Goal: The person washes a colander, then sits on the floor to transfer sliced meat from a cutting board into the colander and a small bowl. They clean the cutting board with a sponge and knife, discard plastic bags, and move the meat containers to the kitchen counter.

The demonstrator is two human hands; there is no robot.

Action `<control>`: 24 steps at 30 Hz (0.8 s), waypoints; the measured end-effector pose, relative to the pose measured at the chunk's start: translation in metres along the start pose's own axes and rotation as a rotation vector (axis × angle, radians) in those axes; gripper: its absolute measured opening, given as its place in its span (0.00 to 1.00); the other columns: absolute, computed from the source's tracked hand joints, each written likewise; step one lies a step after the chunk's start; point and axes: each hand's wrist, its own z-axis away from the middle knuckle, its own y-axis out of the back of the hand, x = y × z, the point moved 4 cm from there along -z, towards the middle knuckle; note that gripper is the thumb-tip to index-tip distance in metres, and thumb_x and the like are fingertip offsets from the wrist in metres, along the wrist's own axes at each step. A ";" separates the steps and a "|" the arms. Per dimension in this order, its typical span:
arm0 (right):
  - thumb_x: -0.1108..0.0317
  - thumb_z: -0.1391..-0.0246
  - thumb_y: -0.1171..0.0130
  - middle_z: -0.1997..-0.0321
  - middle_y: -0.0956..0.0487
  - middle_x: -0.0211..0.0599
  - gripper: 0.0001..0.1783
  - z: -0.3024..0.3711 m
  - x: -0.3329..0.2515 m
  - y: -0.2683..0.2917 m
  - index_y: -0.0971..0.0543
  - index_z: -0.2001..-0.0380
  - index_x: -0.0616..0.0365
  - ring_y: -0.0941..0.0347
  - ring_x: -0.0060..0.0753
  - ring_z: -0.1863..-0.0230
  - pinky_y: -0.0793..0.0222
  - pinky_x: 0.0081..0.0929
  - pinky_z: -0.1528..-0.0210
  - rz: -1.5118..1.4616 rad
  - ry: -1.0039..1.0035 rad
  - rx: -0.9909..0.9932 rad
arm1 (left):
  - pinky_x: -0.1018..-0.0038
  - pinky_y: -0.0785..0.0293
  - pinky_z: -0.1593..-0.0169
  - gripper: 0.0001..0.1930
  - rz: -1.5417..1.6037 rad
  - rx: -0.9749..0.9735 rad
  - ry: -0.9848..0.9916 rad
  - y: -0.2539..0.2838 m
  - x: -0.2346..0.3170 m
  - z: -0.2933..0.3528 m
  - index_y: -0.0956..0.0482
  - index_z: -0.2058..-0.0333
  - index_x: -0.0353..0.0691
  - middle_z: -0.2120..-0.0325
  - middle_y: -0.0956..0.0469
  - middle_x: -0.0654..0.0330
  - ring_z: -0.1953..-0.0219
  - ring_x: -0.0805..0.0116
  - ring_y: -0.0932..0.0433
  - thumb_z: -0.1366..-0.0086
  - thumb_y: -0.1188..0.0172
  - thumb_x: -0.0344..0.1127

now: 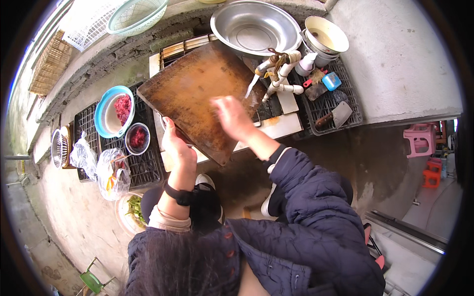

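Note:
A large brown wooden cutting board (197,84) lies tilted across the sink area, its near corner jutting toward me. My left hand (178,150) grips the board's near left edge, with the fingertips partly hidden beside it. Over the board's right half is my right hand (231,116), its fingers smeared by motion; whether it touches the wood or holds anything does not show. Water streams from the tap (266,65) onto the board's right side.
Behind the board rests a wide metal basin (256,27). At right, a cleaver (335,117) and a blue-lidded box (332,81) lie on a black crate. On the left stand a blue colander (104,116) and a bowl (137,139), both with red minced meat, near plastic bags (113,172).

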 end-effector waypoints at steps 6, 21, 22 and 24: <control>0.69 0.39 0.57 0.65 0.23 0.53 0.12 -0.020 0.070 0.028 0.23 0.62 0.55 0.25 0.58 0.60 0.28 0.49 0.57 0.062 -0.739 -0.025 | 0.62 0.29 0.46 0.21 -0.029 0.078 0.117 0.010 0.004 -0.004 0.28 0.47 0.41 0.52 0.23 0.58 0.52 0.60 0.24 0.32 0.45 0.49; 0.73 0.47 0.45 0.57 0.26 0.47 0.14 0.033 0.145 -0.001 0.20 0.56 0.52 0.31 0.52 0.51 0.32 0.39 0.47 0.245 -0.546 0.219 | 0.63 0.29 0.46 0.26 -0.031 0.068 0.194 0.015 0.005 -0.009 0.28 0.47 0.39 0.52 0.24 0.55 0.51 0.59 0.25 0.34 0.42 0.53; 0.74 0.48 0.44 0.56 0.25 0.45 0.14 0.030 0.130 -0.006 0.19 0.57 0.52 0.30 0.49 0.51 0.32 0.37 0.47 0.146 -0.557 0.279 | 0.62 0.29 0.45 0.26 -0.019 0.058 0.190 0.013 0.006 -0.008 0.28 0.46 0.39 0.51 0.24 0.54 0.50 0.58 0.25 0.33 0.43 0.53; 0.77 0.46 0.45 0.49 0.25 0.38 0.16 0.010 0.085 -0.012 0.19 0.55 0.53 0.31 0.37 0.42 0.34 0.31 0.40 -0.162 -0.407 0.197 | 0.61 0.30 0.44 0.27 -0.020 0.059 0.180 0.010 0.007 -0.006 0.29 0.45 0.39 0.50 0.24 0.53 0.49 0.57 0.26 0.33 0.44 0.54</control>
